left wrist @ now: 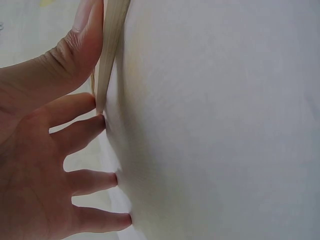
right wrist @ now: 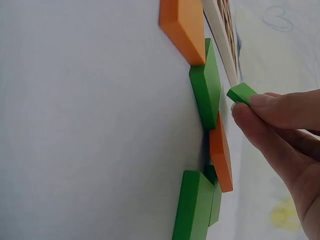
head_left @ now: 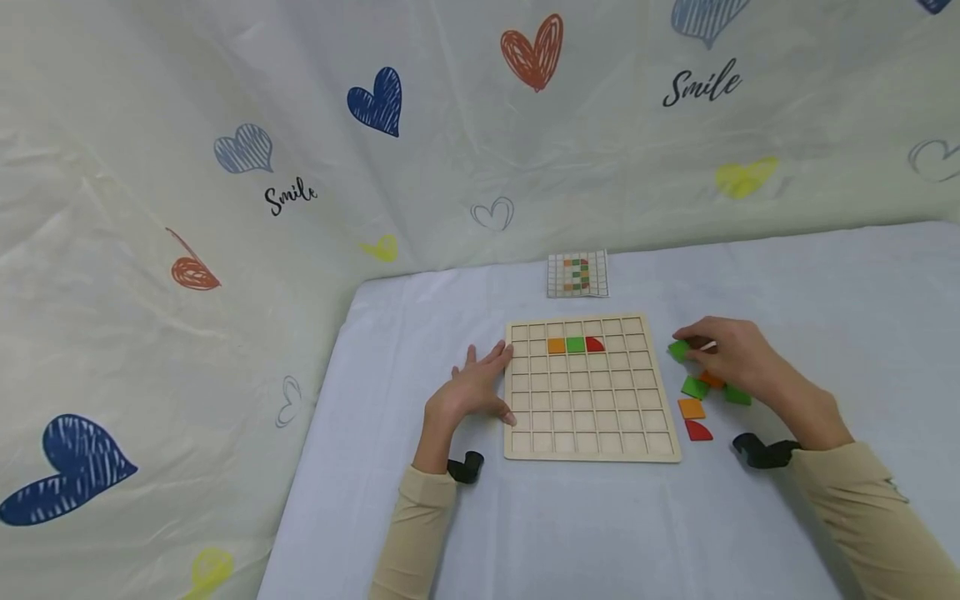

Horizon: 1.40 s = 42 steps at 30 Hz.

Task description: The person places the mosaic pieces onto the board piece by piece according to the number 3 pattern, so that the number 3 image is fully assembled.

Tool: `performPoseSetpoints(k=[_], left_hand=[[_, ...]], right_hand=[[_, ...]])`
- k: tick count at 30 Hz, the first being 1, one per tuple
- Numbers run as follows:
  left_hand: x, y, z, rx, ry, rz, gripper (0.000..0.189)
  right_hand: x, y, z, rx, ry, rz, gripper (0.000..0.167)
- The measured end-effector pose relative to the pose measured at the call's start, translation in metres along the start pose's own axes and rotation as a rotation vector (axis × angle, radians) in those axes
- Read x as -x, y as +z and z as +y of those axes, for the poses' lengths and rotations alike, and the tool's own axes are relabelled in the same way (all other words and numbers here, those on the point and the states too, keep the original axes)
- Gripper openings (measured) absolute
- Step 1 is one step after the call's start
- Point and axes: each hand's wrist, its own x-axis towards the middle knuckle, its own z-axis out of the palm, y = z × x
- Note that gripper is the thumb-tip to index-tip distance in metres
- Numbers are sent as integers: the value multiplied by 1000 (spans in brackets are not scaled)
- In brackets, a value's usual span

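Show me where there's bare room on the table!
Bare cloth lies this side of the board, between the sleeves, and left of the left hand. Right of the board is crowded: loose tiles lie by the right hand.

Narrow gap noted between wooden grid board [head_left: 583, 421] and loose tiles [head_left: 692, 408]. Right hand [head_left: 738, 353], pinching a green tile [head_left: 678, 350], partly obstructs the tiles from above; left hand [head_left: 471, 390] obstructs the board's left edge.
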Motion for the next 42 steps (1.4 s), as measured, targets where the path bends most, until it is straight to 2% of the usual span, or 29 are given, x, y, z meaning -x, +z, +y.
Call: performPoseSetpoints(k=[6, 15, 25, 34, 42], left_hand=[[1, 1, 0, 3, -8, 2, 119], [2, 3, 1, -5, -18, -5, 118], [4, 3, -1, 5, -4, 3, 118], [4, 3, -2, 9, 10, 3, 118], [1, 1, 0, 0, 3, 3, 118]], right_hand=[[0, 3, -3, 13, -12, 6, 31], [1, 6, -6, -6, -29, 26, 32], [0, 7, -10, -26, -37, 1, 31], [0, 7, -11, 30, -119, 64, 32], [1, 7, -17, 0, -86, 55, 31]])
